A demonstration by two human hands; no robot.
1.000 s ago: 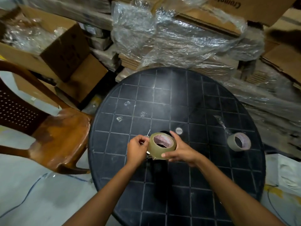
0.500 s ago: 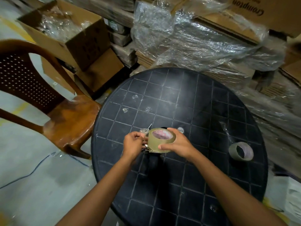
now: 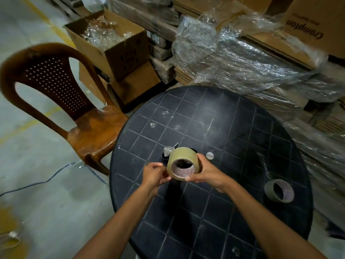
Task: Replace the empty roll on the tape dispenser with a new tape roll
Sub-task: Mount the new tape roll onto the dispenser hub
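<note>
Black gridded round table (image 3: 242, 128) beside brown chair (image 3: 89, 135), wrapped cardboard (image 3: 261, 60) behind.

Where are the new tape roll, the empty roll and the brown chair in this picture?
new tape roll (image 3: 182, 159): head view, on its outer tape surface, upper side.
empty roll (image 3: 268, 191): head view, on its outer cardboard wall, left side.
brown chair (image 3: 95, 131): head view, on the middle of the seat.

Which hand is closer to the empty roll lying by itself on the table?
The right hand. It holds the new tape roll, with the empty roll off to its right. The left hand is farther away, on the other side.
</note>
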